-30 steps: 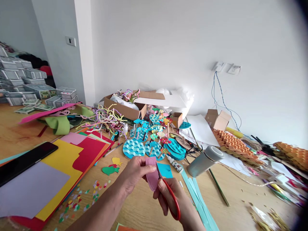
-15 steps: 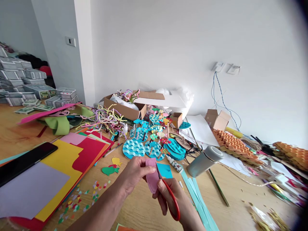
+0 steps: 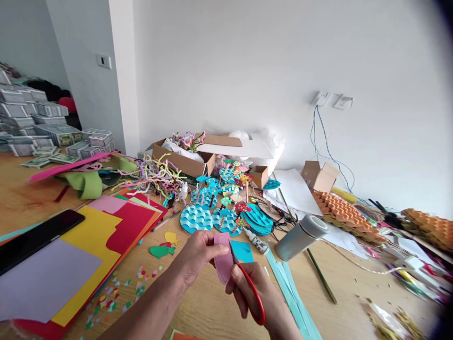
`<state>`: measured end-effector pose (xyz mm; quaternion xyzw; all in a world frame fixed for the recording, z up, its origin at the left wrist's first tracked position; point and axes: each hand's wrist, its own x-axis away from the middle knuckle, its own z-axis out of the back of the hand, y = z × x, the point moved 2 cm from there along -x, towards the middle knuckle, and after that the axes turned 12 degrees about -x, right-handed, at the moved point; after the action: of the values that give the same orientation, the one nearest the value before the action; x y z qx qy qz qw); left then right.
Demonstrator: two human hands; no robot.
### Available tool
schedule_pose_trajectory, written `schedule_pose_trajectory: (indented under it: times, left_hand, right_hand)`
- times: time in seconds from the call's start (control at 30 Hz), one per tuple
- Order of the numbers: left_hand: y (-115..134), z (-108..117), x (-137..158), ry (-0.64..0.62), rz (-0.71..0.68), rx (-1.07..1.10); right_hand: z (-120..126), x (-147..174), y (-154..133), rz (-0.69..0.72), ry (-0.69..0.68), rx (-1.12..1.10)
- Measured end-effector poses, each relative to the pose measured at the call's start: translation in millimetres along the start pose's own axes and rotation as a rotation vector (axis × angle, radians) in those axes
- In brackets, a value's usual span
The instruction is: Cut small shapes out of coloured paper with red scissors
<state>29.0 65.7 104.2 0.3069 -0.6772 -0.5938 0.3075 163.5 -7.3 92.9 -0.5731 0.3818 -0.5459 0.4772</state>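
Observation:
A small piece of pink paper (image 3: 222, 267) with a drawn outline is pinched between the thumb and fingers of my left hand (image 3: 200, 255). My right hand (image 3: 253, 283) grips red-handled scissors (image 3: 260, 307), and their dark blades lie along the paper's right edge. How far the blades are parted is hard to make out. Green and yellow fish-shaped cutouts (image 3: 162, 250) lie on the table left of my hands. Just beyond the hands are round blue wave-patterned pieces (image 3: 196, 219) and a blue paper square (image 3: 242, 251).
Coloured paper sheets (image 3: 85, 226) and a black phone (image 3: 42, 238) cover the left side. Paper scraps (image 3: 113, 297) are scattered near my left forearm. To the right stand a grey bottle (image 3: 300, 237), a small glue bottle (image 3: 256, 242) and light-blue strips (image 3: 292, 293). Cardboard boxes (image 3: 186, 163) sit against the wall.
My right hand and the scissors have shifted very slightly along the pink paper's edge. My left hand and everything else look the same.

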Motion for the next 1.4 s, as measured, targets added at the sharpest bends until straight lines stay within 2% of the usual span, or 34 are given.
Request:
schedule_pose_trajectory:
  times: [0.63, 1.13, 1.4]
  left_hand:
    - [2.6, -0.3, 1.7, 0.043, -0.029, 0.022]
    - [3.9, -9.2, 2.4, 0.014, 0.023, 0.108]
    - [2.4, -11.9, 1.4, 0.013, 0.019, 0.143]
  right_hand:
    - [-0.8, -0.8, 1.8, 0.009, 0.006, -0.01]
    - [-4.2, 2.7, -1.0, 0.077, 0.012, -0.06]
    - [-5.1, 2.5, -3.0, 0.067, 0.015, -0.04]
